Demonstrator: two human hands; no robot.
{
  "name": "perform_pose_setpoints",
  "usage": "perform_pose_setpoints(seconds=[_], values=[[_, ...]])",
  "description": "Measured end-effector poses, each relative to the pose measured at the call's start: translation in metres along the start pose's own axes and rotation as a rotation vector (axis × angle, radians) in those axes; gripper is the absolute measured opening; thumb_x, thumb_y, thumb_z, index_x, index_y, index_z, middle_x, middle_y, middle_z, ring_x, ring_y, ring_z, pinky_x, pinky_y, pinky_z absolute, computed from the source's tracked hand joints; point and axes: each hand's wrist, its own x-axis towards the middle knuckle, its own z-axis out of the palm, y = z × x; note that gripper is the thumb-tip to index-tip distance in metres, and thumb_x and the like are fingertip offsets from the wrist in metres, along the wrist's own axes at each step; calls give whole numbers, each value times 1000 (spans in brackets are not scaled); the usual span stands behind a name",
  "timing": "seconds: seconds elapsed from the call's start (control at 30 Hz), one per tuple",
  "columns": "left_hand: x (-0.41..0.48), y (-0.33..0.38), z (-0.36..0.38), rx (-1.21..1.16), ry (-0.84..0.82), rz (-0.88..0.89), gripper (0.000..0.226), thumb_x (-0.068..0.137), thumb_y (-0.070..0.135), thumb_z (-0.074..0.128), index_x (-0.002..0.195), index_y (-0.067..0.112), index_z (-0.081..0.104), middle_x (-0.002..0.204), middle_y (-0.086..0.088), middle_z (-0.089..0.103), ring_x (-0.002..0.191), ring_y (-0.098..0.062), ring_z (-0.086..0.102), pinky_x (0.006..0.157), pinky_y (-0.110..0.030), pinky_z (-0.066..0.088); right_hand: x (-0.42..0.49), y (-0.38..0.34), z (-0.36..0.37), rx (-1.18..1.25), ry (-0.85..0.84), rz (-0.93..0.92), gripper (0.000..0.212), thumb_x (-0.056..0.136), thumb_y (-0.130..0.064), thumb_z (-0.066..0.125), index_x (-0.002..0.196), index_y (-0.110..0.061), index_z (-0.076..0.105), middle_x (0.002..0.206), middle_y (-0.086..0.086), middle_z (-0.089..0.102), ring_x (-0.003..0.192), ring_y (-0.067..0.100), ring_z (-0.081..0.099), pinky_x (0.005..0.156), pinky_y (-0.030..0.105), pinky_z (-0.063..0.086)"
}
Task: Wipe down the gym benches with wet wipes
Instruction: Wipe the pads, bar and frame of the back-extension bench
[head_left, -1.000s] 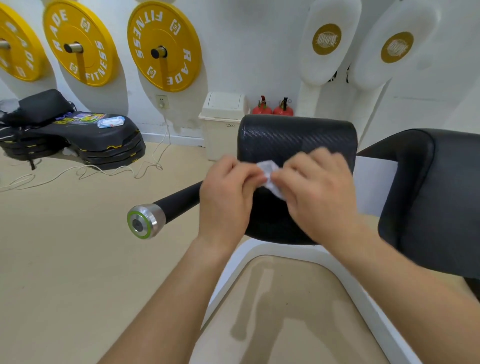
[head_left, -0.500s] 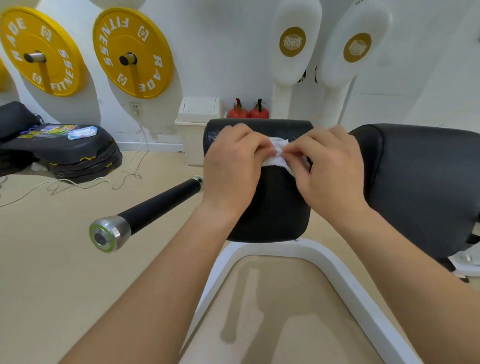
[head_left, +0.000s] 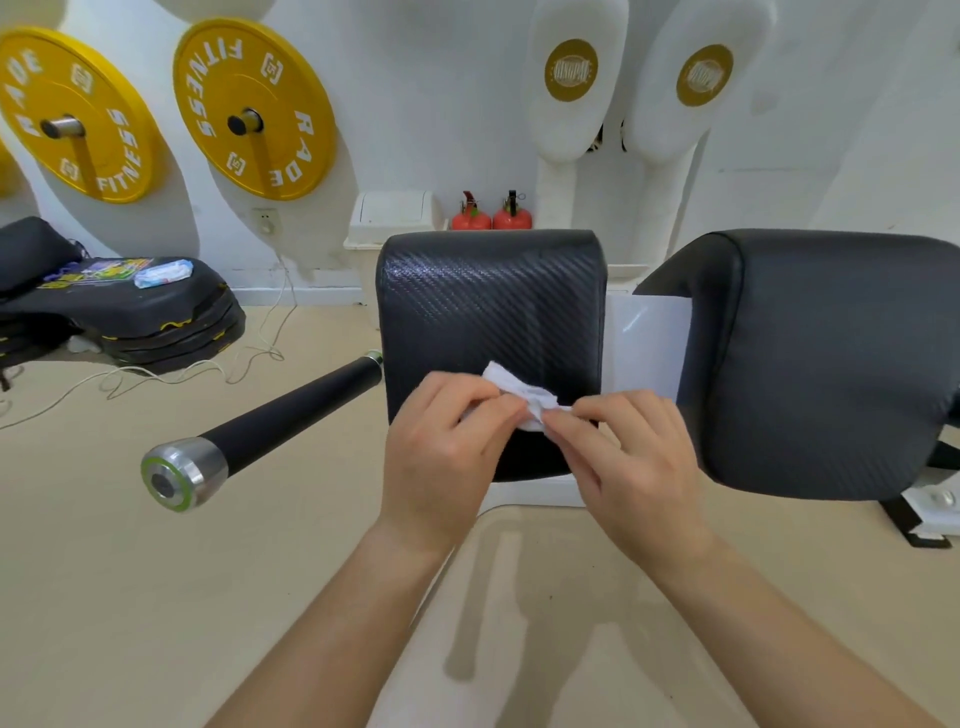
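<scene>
White and crumpled, the wet wipe (head_left: 519, 397) is sitting between your two hands, in front of the lower half of the black padded surface (head_left: 493, 301). Your left hand (head_left: 441, 457) is pinching its left end, fingers (head_left: 483, 423) curled onto the cloth, and your right hand (head_left: 634, 457) is pinching the right end between thumb and forefinger. Whether the wipe is touching the padding or hanging just off it, you cannot tell from here. The padding is catching a glossy sheen near its top left corner. A larger black pad (head_left: 831, 364) is standing just to the right, with a white frame panel (head_left: 644, 343) showing between the two. A black bar (head_left: 280, 415) with a silver cap is sticking out to the left, over the beige floor (head_left: 104, 571). By the far wall, yellow weight plates (head_left: 254, 109) are hanging on pegs, a white bin (head_left: 395, 218) and two red extinguishers (head_left: 491, 215) are standing behind the surface, and a pack of wipes (head_left: 163, 273) is lying on a stack of black mats (head_left: 156, 317) at the left.
</scene>
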Motion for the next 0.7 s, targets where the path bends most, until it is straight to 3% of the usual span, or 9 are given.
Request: perform_pose_setpoints(seconds=[0.17,0.23,0.37,0.5,0.6,0.7], values=[[70,1,7,-34,-59,-34,12,89,17,69,85,10,77,83,-6,66,80,-22,57,73,-29,43,56,20,2,127,21,38,15,95,-13,68,86,-2,74,79,11,62,74,24,52,66,38,45],[99,1,8,-38,-93,-109,13,90,21,67,87,14,77,87,-3,66,85,-17,56,76,-21,35,81,28,0,181,9,109,16,94,-17,67,89,-4,75,82,10,63,81,18,50,74,26,42],[151,-5,11,-9,-219,-243,11,91,27,71,95,22,80,87,7,62,84,-10,54,76,-20,34,129,39,-2,225,-101,339,13,95,-21,67,94,-14,77,88,-1,63,81,8,51,73,8,35],[159,-5,9,-34,-298,-275,13,92,31,71,100,25,80,86,11,58,83,-6,50,76,-21,34,148,47,-7,341,-186,508,10,93,-19,68,95,-17,78,83,-11,64,77,3,57,80,22,48],[128,0,-1,-62,-258,-204,10,88,29,75,93,22,80,85,9,62,83,-9,54,78,-25,40,125,36,-14,328,-162,465,5,91,-17,71,89,-17,75,82,-10,61,74,0,53,75,10,41],[101,3,-6,-40,-237,-152,8,86,27,76,91,22,79,88,7,67,86,-7,54,81,-22,39,91,25,-18,309,-157,384,3,90,-14,73,91,-13,76,88,-3,64,82,8,56,80,23,47]])
